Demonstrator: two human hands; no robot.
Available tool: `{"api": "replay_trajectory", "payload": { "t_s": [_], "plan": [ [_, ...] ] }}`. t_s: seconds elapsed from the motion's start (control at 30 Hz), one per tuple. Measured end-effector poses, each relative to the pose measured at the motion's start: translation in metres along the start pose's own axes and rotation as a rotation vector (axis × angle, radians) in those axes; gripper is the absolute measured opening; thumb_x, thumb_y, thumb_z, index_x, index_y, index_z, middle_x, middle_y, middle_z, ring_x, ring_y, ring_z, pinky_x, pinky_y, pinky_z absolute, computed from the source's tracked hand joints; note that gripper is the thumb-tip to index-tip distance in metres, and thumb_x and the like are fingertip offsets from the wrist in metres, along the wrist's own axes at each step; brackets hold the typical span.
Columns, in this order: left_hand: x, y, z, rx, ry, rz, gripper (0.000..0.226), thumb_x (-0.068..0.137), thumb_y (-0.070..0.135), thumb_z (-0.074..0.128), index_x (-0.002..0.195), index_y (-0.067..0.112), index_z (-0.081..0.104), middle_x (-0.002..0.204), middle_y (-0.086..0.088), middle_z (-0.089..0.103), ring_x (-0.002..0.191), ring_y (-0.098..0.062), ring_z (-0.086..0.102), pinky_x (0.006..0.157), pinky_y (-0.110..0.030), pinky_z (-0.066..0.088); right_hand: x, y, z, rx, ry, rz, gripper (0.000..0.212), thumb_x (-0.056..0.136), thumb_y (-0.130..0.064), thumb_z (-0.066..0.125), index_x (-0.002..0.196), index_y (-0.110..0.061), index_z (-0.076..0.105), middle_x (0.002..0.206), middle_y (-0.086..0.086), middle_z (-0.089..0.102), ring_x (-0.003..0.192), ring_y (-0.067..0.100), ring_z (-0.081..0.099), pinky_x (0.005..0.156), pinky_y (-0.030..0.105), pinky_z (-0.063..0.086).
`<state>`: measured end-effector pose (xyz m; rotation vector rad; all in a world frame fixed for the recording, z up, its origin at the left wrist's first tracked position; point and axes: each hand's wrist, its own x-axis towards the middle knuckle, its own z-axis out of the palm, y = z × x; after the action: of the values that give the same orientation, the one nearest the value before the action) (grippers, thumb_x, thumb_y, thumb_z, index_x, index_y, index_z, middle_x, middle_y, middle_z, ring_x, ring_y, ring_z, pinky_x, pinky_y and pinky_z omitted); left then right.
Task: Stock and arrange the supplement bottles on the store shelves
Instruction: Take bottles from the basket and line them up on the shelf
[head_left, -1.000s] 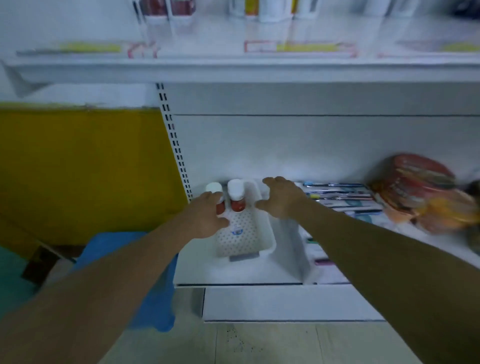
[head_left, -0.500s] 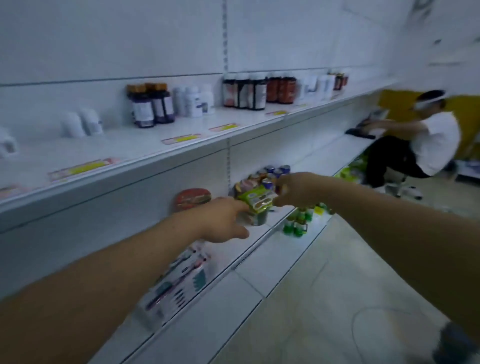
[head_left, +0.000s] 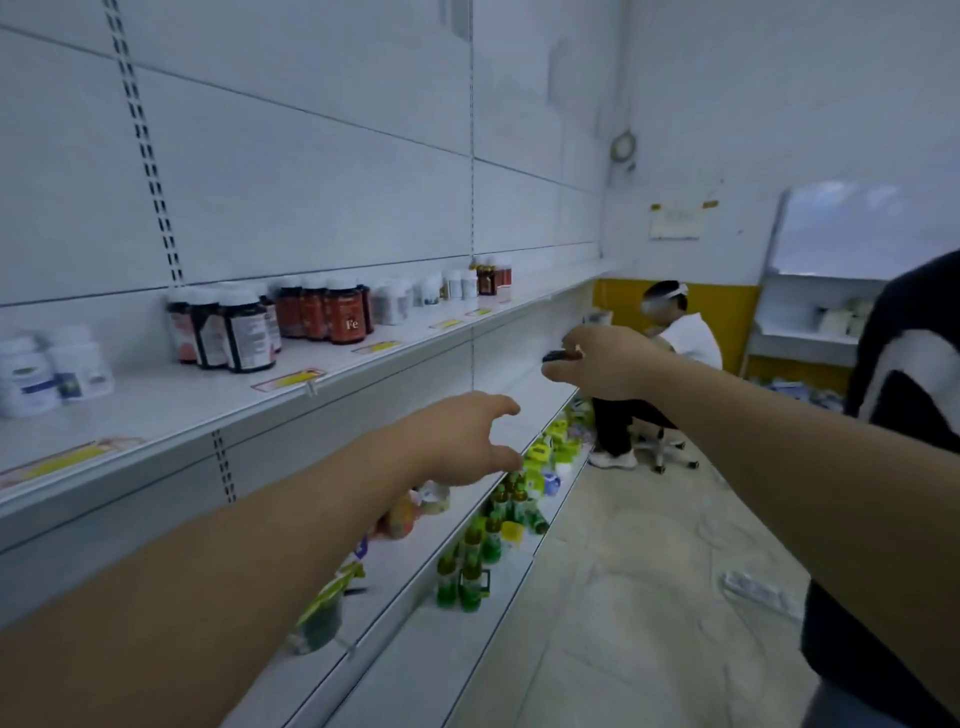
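Red-brown supplement bottles stand on the shelf at ten o'clock; left hand has left the lower shelf, fingers wide, empty; right hand pinches a small dark item; placement likely next

We see a white upper shelf carrying white bottles, dark bottles, red-brown bottles, green bottles on the bottom shelf

Left grip open by the shelf; right grip pinches a dark object.
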<state>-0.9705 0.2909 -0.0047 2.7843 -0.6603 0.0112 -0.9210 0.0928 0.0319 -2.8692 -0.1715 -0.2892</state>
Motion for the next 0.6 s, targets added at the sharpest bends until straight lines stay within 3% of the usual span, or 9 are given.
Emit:
{"api": "replay_trajectory", "payload": {
  "t_s": [0.27, 0.43, 0.6],
  "plan": [
    [0.160, -0.054, -0.006, 0.032, 0.044, -0.004, 0.065, 0.089, 0.048, 0.057, 0.145, 0.032, 0.028, 0.153, 0.006, 0.028, 0.135, -0.019, 0.034, 0.107, -0.034, 0.031, 0.154, 0.040, 0.029, 0.049, 0.078, 0.022, 0.071, 0.085, -0.065, 0.049, 0.142, -0.023, 0.039, 0.141, 0.004, 0.048, 0.126, 0.025, 0.047, 0.100, 0.037, 0.043],
    [0.279, -0.080, -0.026, 0.019, 0.060, 0.002, 0.065, 0.089, 0.047, 0.056, 0.146, 0.032, 0.029, 0.154, 0.006, 0.027, 0.136, -0.017, 0.032, 0.105, -0.028, 0.028, 0.267, 0.072, 0.023, 0.037, 0.108, 0.035, 0.069, 0.086, -0.062, 0.050, 0.142, -0.023, 0.038, 0.136, 0.004, 0.052, 0.113, 0.023, 0.056, 0.088, 0.033, 0.046],
    [0.389, -0.095, -0.027, 0.021, 0.053, 0.005, 0.064, 0.088, 0.048, 0.057, 0.144, 0.033, 0.031, 0.151, 0.005, 0.030, 0.134, -0.016, 0.034, 0.106, -0.031, 0.031, 0.366, 0.127, 0.025, 0.090, 0.134, 0.051, 0.066, 0.086, -0.061, 0.050, 0.139, -0.024, 0.041, 0.136, 0.003, 0.051, 0.110, 0.022, 0.054, 0.083, 0.030, 0.042]
  ]
}}
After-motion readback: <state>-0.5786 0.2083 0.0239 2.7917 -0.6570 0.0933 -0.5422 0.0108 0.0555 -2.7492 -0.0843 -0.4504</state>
